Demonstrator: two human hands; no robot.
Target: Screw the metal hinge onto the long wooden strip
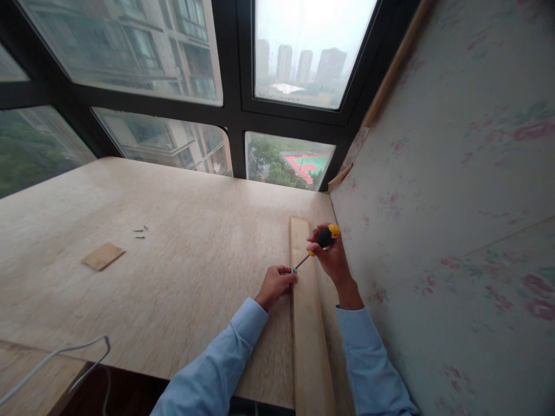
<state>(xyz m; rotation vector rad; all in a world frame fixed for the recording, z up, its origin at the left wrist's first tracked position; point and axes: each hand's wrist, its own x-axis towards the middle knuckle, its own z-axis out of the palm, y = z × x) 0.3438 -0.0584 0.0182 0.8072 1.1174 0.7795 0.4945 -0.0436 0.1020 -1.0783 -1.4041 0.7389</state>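
Observation:
My right hand [330, 257] is wrapped round the black and yellow handle of a screwdriver [326, 236]. Its shaft slants down to the left, and the tip meets a small metal piece [293, 270] at the left edge of a long wooden plank [310, 329]. My left hand [277, 284] pinches that metal piece between thumb and fingers, against the plank's edge. Exactly what kind of fitting it is, the fingers and its small size hide. The plank lies lengthwise on the marble-patterned surface.
Several loose screws [141, 232] lie on the surface [195, 248] to the left, near a small brown rectangular piece [103, 256]. A white cable [82, 346] loops over the front left edge. The floral-papered wall [433, 231] stands close on the right; windows [290, 162] line the back.

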